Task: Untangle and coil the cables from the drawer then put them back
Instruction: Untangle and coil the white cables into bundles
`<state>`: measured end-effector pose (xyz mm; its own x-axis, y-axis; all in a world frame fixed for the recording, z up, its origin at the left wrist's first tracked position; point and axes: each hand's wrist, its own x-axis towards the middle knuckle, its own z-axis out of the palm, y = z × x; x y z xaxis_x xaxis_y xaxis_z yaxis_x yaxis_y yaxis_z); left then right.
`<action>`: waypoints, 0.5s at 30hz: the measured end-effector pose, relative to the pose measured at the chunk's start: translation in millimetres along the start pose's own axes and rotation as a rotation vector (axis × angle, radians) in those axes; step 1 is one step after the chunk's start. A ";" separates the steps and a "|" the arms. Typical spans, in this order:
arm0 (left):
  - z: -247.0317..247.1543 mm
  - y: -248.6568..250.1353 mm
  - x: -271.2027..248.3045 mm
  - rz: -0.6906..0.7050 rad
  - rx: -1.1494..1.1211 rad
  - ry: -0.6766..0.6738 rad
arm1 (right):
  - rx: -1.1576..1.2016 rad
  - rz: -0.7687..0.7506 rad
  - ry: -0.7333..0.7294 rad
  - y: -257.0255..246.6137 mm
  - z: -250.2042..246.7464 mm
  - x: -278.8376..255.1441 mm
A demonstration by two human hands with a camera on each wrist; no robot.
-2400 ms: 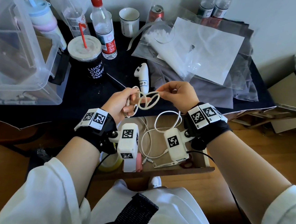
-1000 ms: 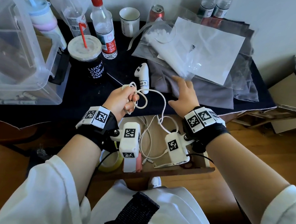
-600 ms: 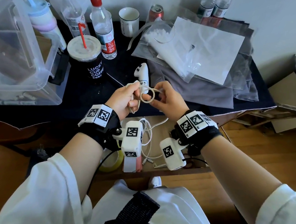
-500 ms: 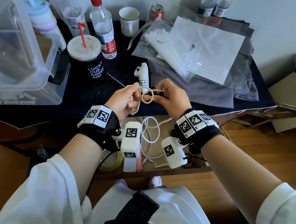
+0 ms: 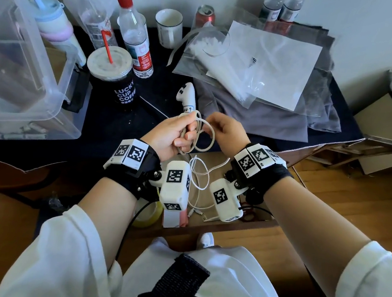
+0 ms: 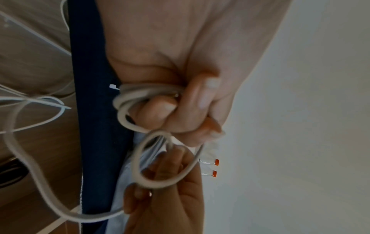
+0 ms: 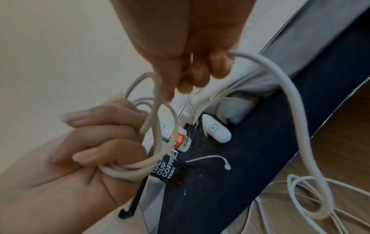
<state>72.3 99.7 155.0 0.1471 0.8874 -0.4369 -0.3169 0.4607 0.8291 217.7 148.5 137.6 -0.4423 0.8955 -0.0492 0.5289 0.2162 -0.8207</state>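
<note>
Your left hand (image 5: 172, 131) is curled tight around a small bundle of off-white cable (image 5: 205, 137), a few loops of it pinched between thumb and fingers in the middle of the head view. Your right hand (image 5: 225, 132) sits just beside it with the fingertips (image 7: 192, 79) pinched on the newest loop, feeding it toward the bundle. So both hands are closed on the same cable, held up over the edge of the dark table (image 5: 111, 125).

Progress-wise I'd call it partway through cable 1. A few loops are gathered, but a long free tail (image 7: 300, 126) hangs off your right hand and drops down into the open drawer (image 5: 215, 157), below the hands in the frame. Down there at least 1 thinner white cable (image 5: 199, 179) lies in loose, overlapping curves, not coiled yet. Nothing tidy has gone back in the drawer as far as I can see, so most of the job looks left: finish this coil, do the rest, put them back.

Material notes: the cable in your hands looks matte, round and a bit soft, and it holds small even rings without kinking. The ones in the drawer look slicker, thinner and springier, so they'd probably want to pop open. The drawer is plain brown wood.
</note>
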 end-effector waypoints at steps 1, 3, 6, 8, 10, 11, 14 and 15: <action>0.1 -0.1 0.1 -0.009 -0.015 -0.006 | 0.030 -0.008 -0.092 -0.7 1.1 -1.2; -1.7 -0.7 0.7 -0.022 -0.068 0.007 | 0.127 -0.015 -0.267 -4.7 3.5 -5.9; -8.1 -3.9 4.3 -0.033 -0.202 0.085 | 0.288 0.024 -0.443 -11.1 3.9 -13.6; -15.8 -7.0 7.7 -0.036 -0.277 0.160 | 0.351 0.086 -0.483 -16.2 0.7 -15.2; -24.3 -10.5 10.6 -0.038 -0.304 0.231 | 0.335 0.141 -0.411 -16.4 -1.9 -8.6; -27.3 -12.1 11.5 -0.040 -0.312 0.260 | 0.336 0.193 -0.342 -14.2 -3.6 -3.8; -33.2 -15.8 10.8 -0.044 -0.329 0.319 | 0.490 0.255 -0.144 -10.6 -8.1 3.9; -34.0 -16.0 9.3 -0.053 -0.335 0.315 | 0.530 0.214 -0.091 -10.0 -8.9 3.5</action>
<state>46.9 100.0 125.8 -0.1043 0.7904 -0.6036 -0.6095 0.4288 0.6668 217.3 153.0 150.8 -0.4383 0.8556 -0.2753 0.1889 -0.2118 -0.9589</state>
